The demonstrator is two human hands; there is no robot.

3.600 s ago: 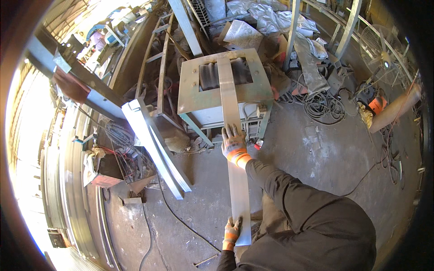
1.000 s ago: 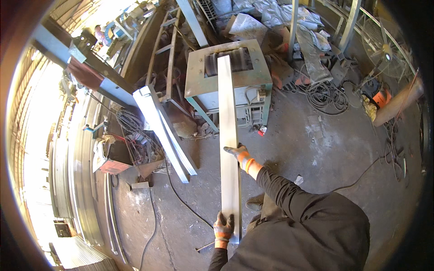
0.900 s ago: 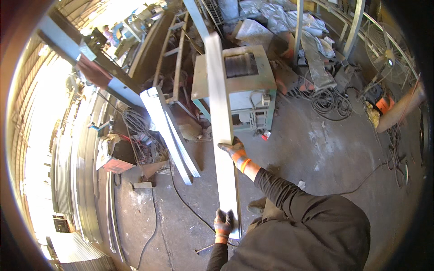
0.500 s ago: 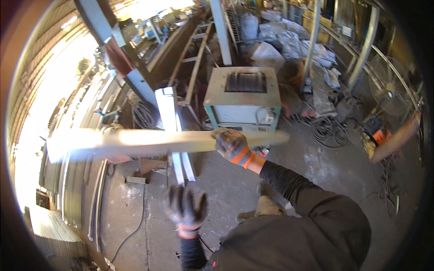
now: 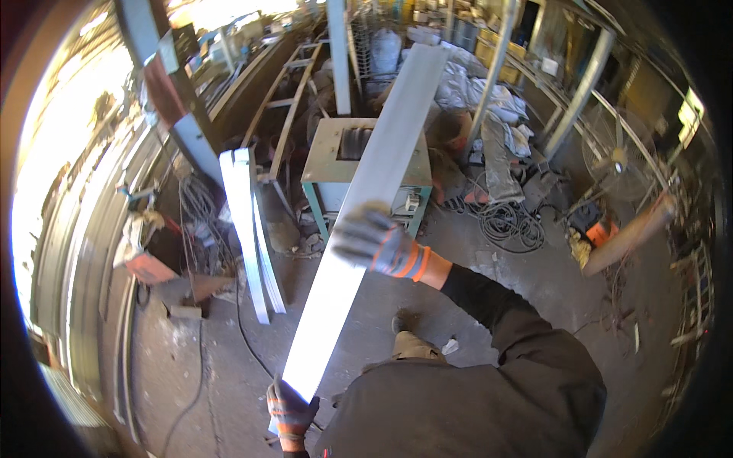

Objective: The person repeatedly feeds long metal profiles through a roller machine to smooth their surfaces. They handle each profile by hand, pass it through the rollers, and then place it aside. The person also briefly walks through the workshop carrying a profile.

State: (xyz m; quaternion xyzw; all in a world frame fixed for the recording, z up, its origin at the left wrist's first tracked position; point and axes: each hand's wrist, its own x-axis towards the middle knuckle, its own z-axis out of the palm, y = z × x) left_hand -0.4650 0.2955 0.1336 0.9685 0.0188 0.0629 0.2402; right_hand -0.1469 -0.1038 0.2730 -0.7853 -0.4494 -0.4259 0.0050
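A long flat metal strip (image 5: pixel 328 317) slants up and away from me, its near part bright with glare. At its near end, my left hand (image 5: pixel 292 414), in a grey and orange work glove, is closed round the strip. My right hand (image 5: pixel 382 248), gloved alike and slightly blurred, is over the strip's middle with its fingers stretched out flat. Whether its palm presses on the metal, I cannot tell. Behind the strip stands a grey-green metal machine (image 5: pixel 324 156) with a dark opening on top, partly covered by it.
Bright metal strips (image 5: pixel 252 237) lean left of the machine. Long metal profiles (image 5: pixel 84 282) lie along the left side. Coiled cables (image 5: pixel 511 227) lie on the floor at right, near a standing fan (image 5: pixel 617 156). A blue post (image 5: pixel 338 57) rises behind the machine.
The strip has swung from lying crosswise to pointing away from me. My left hand has taken hold of its near end, while my right hand's fingers have opened from their grip.
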